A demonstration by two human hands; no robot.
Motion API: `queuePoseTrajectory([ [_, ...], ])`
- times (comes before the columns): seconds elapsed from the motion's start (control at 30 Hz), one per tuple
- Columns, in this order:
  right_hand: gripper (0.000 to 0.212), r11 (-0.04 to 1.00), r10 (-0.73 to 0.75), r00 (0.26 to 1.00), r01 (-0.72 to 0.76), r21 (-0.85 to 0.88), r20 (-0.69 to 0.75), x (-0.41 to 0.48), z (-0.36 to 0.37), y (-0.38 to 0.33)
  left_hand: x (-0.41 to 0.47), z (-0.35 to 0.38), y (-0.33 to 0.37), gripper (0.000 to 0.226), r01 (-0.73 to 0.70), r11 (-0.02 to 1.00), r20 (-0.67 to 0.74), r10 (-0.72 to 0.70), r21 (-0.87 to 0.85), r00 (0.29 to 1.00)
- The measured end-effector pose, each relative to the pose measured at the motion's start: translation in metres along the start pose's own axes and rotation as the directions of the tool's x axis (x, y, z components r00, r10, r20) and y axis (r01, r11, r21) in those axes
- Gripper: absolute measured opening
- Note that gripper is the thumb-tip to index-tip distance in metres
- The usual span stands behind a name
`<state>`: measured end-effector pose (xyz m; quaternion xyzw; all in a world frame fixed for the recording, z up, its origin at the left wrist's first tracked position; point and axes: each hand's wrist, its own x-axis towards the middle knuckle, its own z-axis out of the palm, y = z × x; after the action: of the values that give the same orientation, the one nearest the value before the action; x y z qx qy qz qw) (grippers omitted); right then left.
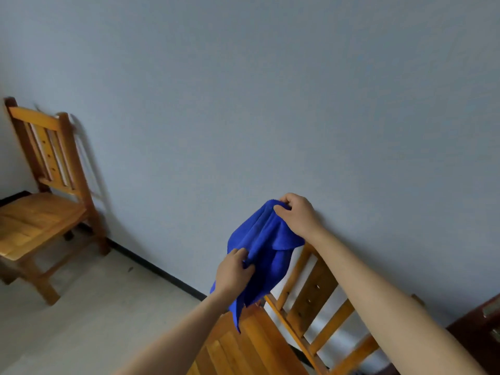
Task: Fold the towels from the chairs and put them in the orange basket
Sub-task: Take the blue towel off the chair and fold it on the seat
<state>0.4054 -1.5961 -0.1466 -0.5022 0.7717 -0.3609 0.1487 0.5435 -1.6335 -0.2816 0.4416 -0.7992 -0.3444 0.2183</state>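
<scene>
Directly below the two hands, nearest the camera: one near chair (251, 347) of pale orange wood with a planked seat. Its backrest (313, 296) of upright slats rises to the lower right of the grip and stands against the wall. Item, left hand (235, 269): the lower of the two, with fingers curled round a gathered fold at the towel's left side. The bare forearm enters from the bottom of the view. Item, blue towel (266, 247): one, bright blue with a soft pile, unfolded and bunched, held in the air between the two hands. Its upper end is in the right hand's pinch and its middle in the left hand's hold. Its loose lower corners hang below the left hand, over the rear of the seat, and its right side covers the top corner of the backrest. Item, right hand (296, 215): above and to the right of the left hand, knuckles up, fingers and thumb pinching the towel's top edge. The bare forearm crosses over the backrest. Beyond the grip: wall (270, 104), plain grey-blue, with black skirting (162, 272) along its foot. Left of the grip, well apart: pale floor (94, 307) and a far chair (46, 185) of the same wood and pattern, somewhat blurred, its back to the wall. Far right of the grip, cut by the frame edge: dark red-brown furniture (479, 331), perhaps a cabinet, though too little shows to say.
</scene>
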Motion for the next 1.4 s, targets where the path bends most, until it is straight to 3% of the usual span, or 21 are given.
queuePoseTrajectory([
  [0.07, 0.005, 0.999, 0.013, 0.999, -0.011, 0.036, -0.052, 0.008, -0.002, -0.001, -0.003, -0.009, -0.014, 0.025, 0.084, 0.995, 0.017, -0.083, -0.047, 0.996],
  [0.2, 0.009, 0.994, 0.073, 0.993, -0.065, 0.092, -0.088, 0.019, -0.001, 0.004, -0.015, -0.033, -0.045, 0.015, 0.256, 0.939, 0.045, -0.252, -0.23, 0.967],
  [0.33, 0.021, 0.98, 0.197, 0.979, -0.196, 0.023, -0.055, 0.02, 0.016, 0.028, -0.018, -0.064, -0.052, 0.021, 0.227, 0.896, -0.064, -0.271, -0.381, 0.961],
  [0.5, 0.035, 0.976, 0.195, 0.964, -0.172, -0.134, 0.181, -0.021, 0.072, 0.051, -0.006, -0.076, -0.039, 0.018, 0.35, 0.827, 0.004, -0.388, -0.44, 0.922],
  [0.6, 0.019, 0.977, 0.207, 0.902, -0.168, -0.136, 0.378, -0.057, 0.115, 0.051, 0.001, -0.066, -0.037, 0.016, 0.459, 0.795, 0.043, -0.484, -0.397, 0.874],
  [0.7, 0.033, 0.981, 0.191, 0.864, -0.156, -0.112, 0.466, -0.096, 0.148, 0.045, 0.004, -0.053, -0.04, 0.027, 0.546, 0.748, 0.042, -0.576, -0.377, 0.817],
  [0.77, 0.027, 0.981, 0.192, 0.865, -0.187, -0.057, 0.464, -0.117, 0.164, 0.047, 0.003, -0.049, -0.039, 0.024, 0.601, 0.664, 0.055, -0.65, -0.445, 0.758],
  [0.93, 0.07, 0.948, 0.314, 0.881, -0.308, -0.075, 0.355, -0.14, 0.194, 0.065, 0.0, -0.047, -0.043, 0.03, 0.653, 0.512, 0.112, -0.733, -0.558, 0.671],
  [1.07, 0.077, 0.94, 0.341, 0.918, -0.33, -0.088, 0.203, -0.134, 0.209, 0.06, -0.003, -0.055, -0.043, 0.033, 0.633, 0.464, 0.087, -0.761, -0.62, 0.643],
  [1.23, 0.061, 0.935, 0.284, 0.958, -0.268, -0.233, 0.039, -0.109, 0.214, 0.043, -0.004, -0.076, -0.039, 0.032, 0.586, 0.335, 0.102, -0.803, -0.738, 0.587],
  [1.33, 0.034, 0.962, 0.158, 0.987, -0.15, -0.228, 0.015, -0.089, 0.209, 0.036, -0.002, -0.09, -0.035, 0.031, 0.536, 0.292, 0.092, -0.811, -0.792, 0.578],
  [1.4, 0.027, 0.973, 0.076, 0.996, -0.064, -0.221, 0.045, -0.078, 0.207, 0.031, 0.001, -0.099, -0.033, 0.033, 0.499, 0.277, 0.081, -0.809, -0.822, 0.582],
])
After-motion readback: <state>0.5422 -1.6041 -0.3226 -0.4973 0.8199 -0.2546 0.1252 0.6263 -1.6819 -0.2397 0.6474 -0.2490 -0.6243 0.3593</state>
